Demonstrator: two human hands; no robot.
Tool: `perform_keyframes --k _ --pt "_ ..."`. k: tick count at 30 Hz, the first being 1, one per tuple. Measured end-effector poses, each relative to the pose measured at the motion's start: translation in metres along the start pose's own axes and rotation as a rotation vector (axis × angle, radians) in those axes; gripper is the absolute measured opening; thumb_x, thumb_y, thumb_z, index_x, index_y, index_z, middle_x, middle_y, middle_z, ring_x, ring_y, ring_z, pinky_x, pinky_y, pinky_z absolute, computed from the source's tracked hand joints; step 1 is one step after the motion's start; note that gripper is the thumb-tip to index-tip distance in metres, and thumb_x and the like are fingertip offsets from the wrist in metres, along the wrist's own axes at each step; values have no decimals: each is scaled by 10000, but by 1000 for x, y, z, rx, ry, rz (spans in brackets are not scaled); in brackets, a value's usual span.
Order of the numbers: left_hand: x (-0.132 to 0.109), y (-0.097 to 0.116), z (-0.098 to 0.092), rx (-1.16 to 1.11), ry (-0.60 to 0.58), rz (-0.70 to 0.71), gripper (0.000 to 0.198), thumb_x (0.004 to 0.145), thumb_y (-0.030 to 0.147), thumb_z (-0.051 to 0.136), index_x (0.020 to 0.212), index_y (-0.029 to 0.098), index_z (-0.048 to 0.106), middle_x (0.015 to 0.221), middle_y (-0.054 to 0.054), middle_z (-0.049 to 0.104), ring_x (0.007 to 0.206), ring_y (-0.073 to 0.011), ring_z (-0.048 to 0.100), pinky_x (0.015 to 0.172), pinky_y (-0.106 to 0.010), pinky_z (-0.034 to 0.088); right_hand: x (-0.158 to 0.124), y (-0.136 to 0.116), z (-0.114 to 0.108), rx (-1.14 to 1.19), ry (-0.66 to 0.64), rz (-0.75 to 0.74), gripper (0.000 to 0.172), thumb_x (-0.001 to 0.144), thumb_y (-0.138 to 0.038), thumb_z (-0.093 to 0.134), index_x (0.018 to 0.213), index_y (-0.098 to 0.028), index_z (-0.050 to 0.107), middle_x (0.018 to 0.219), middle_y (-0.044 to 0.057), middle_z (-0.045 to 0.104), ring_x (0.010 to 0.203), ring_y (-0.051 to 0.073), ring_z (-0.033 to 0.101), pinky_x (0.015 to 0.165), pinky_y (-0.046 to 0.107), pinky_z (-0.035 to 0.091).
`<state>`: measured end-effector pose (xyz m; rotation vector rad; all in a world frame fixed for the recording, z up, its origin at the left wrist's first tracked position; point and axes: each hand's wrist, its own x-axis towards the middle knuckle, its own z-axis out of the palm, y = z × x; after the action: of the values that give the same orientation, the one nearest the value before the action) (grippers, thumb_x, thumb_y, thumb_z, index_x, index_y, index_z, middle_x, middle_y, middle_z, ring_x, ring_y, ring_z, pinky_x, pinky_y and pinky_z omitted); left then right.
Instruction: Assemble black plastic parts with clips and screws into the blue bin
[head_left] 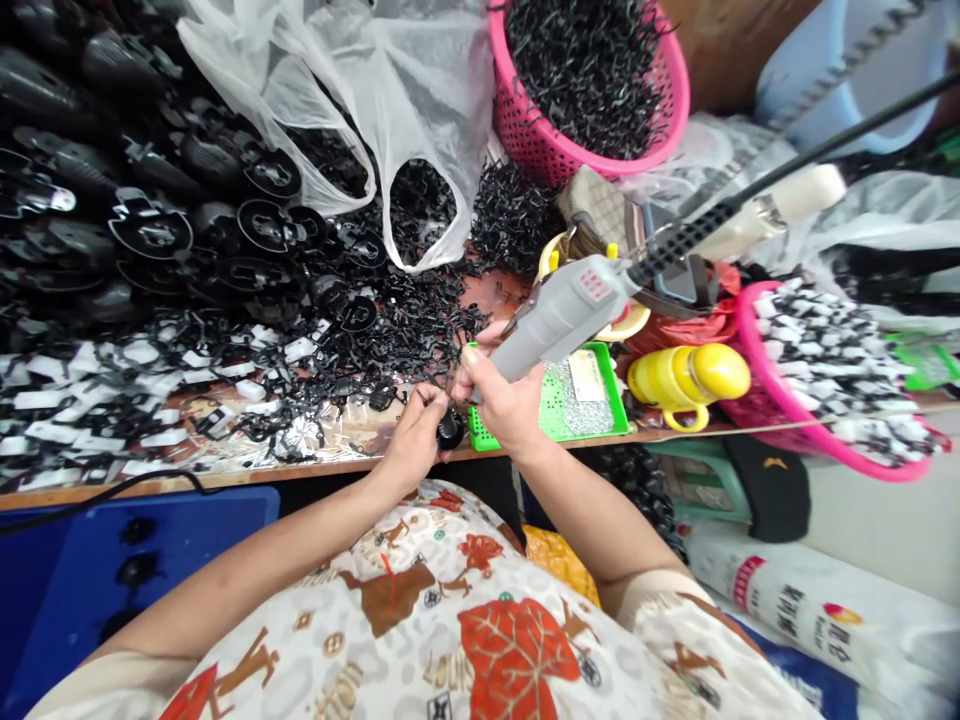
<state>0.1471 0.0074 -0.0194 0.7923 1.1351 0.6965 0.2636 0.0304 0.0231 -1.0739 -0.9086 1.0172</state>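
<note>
My right hand (506, 390) is wrapped around a grey electric screwdriver (559, 315), whose cord runs up to the right. The tool tilts down to the left, its tip near my left hand (421, 428). Pinched in my left fingers is a small black plastic part (450, 430) with a round end; the fingers cover much of it. A green tray (550, 435) with many small silvery screws (589, 415) and a paper label lies just right of the hands. Loose small black plastic pieces (405, 330) are heaped beyond my left hand.
Black housings (150, 220) and white-and-black pieces (67, 375) crowd the left. White plastic bags (442, 90) and a pink basket (675, 100) of black parts stand behind. Rightward are a yellow bottle (686, 380) and another pink basket (817, 430). A blue box (217, 560) lies below the table edge.
</note>
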Motion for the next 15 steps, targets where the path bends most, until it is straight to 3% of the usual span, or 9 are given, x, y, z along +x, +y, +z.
perform_keyframes --k 4,8,12,15 --pt "0 0 0 18 -10 7 223 904 463 565 893 262 468 785 23 473 589 -135 455 408 -209 442 -4 2 2 -5 6 12 331 825 -429 753 965 -234 525 515 -119 551 409 83 524 476 237 490" --pt "1 0 0 21 -52 -4 220 912 470 556 937 261 492 774 21 462 571 -134 463 394 -210 428 6 -2 -11 -11 26 27 363 826 -412 762 1062 -229 555 532 -124 543 411 84 523 462 238 480" --pt "2 0 0 -17 -16 -65 226 893 459 581 999 267 526 823 23 489 590 -119 512 404 -195 448 33 -5 -38 -67 201 -131 441 828 -415 755 1178 -240 550 568 -119 554 427 90 536 449 239 465" --pt "3 1 0 -35 1 -74 258 882 483 590 976 257 510 789 42 497 529 -100 521 359 -170 407 51 2 -53 -159 326 -227 417 824 -439 743 1135 -243 545 556 -121 559 436 89 543 474 238 468"
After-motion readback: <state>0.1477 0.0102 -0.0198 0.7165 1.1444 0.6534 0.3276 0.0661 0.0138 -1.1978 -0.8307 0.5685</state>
